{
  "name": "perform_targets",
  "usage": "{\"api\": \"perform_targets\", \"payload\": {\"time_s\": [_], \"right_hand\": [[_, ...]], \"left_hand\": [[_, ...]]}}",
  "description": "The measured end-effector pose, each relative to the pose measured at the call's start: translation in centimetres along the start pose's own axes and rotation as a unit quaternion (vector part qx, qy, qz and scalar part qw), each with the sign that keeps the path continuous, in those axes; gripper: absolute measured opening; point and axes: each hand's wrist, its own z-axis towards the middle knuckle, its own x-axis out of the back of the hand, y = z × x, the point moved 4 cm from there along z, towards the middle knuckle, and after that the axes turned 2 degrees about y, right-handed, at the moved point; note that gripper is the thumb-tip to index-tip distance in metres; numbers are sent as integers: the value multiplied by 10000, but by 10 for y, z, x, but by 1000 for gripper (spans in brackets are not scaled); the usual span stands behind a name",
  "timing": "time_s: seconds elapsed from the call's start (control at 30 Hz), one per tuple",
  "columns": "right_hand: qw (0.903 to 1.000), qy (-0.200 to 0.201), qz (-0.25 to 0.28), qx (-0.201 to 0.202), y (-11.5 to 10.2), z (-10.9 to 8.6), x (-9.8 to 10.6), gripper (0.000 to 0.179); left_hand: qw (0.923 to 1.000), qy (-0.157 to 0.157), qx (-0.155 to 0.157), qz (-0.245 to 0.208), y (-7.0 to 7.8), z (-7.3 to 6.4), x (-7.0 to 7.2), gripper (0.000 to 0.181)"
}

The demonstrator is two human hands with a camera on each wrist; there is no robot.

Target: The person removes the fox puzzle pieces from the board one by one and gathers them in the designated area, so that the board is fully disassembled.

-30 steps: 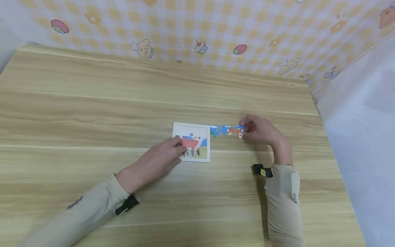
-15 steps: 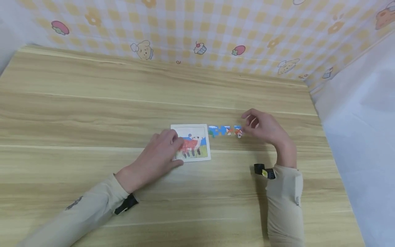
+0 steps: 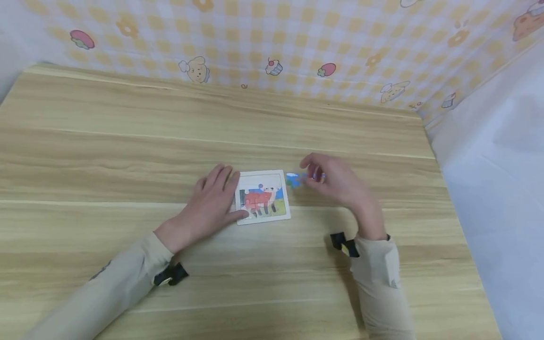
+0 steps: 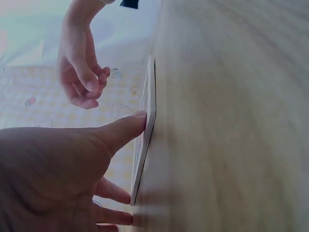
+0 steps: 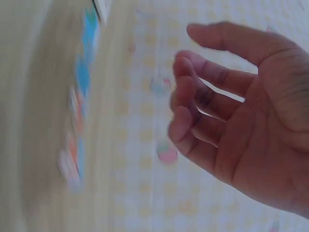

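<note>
A jigsaw puzzle board (image 3: pixel 285 212) with a white rim lies flat on the table, showing an animal in red with dark legs. My left hand (image 3: pixel 206 208) rests at its left side, fingers extended along the edge, thumb on the near left corner. In the left wrist view the thumb touches the board's (image 4: pixel 151 92) rim. My right hand (image 3: pixel 340 182) hovers over the loose pieces right of the board, its fingers loosely bent and holding nothing. A blue and green puzzle piece (image 3: pixel 292 180) shows beside the board; the other pieces are mostly hidden behind that hand.
Everything lies on a wood-grain table (image 3: pixel 127 156). Behind it hangs a yellow checked cloth (image 3: pixel 238 42) with cartoon prints, and a white sheet (image 3: pixel 497 165) drops down on the right. In the right wrist view the loose puzzle pieces (image 5: pixel 83 75) form a blurred row.
My right hand has left the far right piece and moved left, over the row. My left hand has drawn back from the picture to the board's left edge, fingers straightened; the board has shifted slightly.
</note>
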Motion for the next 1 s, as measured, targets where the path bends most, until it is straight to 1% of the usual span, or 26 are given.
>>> {"api": "perform_targets", "payload": {"time_s": [0.13, 0.23, 0.37, 0.5, 0.67, 0.8, 1.0], "right_hand": [[9982, -200, -13, 563, -25, 11, -27, 21], [9968, -410, -103, 679, -37, 17, -45, 18], [9958, -685, -355, 494, -44, 22, -62, 20], [9944, -864, -561, 235, -44, 25, -71, 25], [9936, -966, -588, 34, -44, 27, -77, 30], [9927, -1067, -567, 15, -44, 28, -79, 32], [9926, -1110, -499, -19, -44, 29, -80, 32]], "left_hand": [[9989, -322, 121, -314, -6, 2, -2, 90], [9983, -448, 94, -358, -8, 3, -4, 89], [9983, -514, -23, -283, -8, 3, -5, 90], [9985, -509, -98, -174, -7, 2, -3, 90], [9984, -535, -114, -130, -6, 2, -3, 92], [9983, -564, -60, -124, -7, 1, -3, 93], [9983, -569, -50, -112, -8, 0, -2, 93]]}}
